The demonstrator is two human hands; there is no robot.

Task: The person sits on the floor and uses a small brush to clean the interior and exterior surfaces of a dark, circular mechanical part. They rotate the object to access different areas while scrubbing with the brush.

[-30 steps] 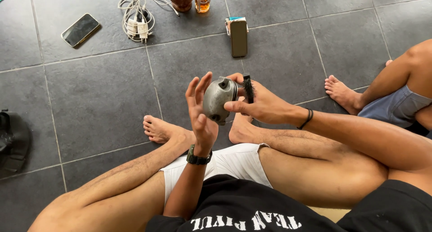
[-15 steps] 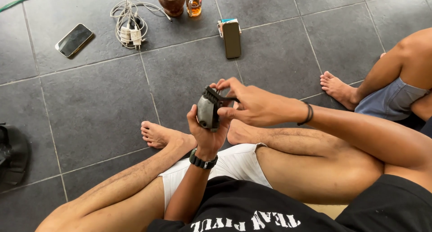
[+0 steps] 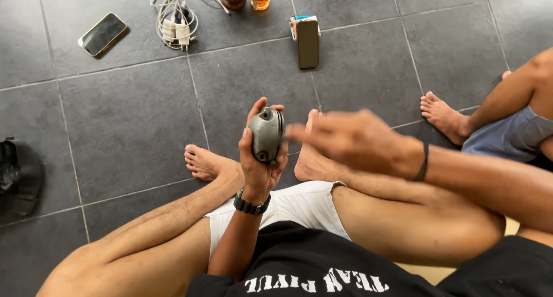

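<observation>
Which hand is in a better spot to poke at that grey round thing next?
Probably the right hand. The left hand is wrapped around the grey round device, holding it upright, so it is busy. The right hand is empty, open and just beside it, fingers pointing toward it, though blurred.

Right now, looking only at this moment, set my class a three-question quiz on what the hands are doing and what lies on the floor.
1. True or false: the right hand grips the grey rounded device.
2. Which hand holds the device? A) left hand B) right hand C) both
3. Fill in: the phone with the shiny screen lies on the tiled floor to the ___ of the white cable bundle in the picture.

Key: 1. False; the right hand is blurred, beside the device and open. 2. A. 3. left.
</observation>
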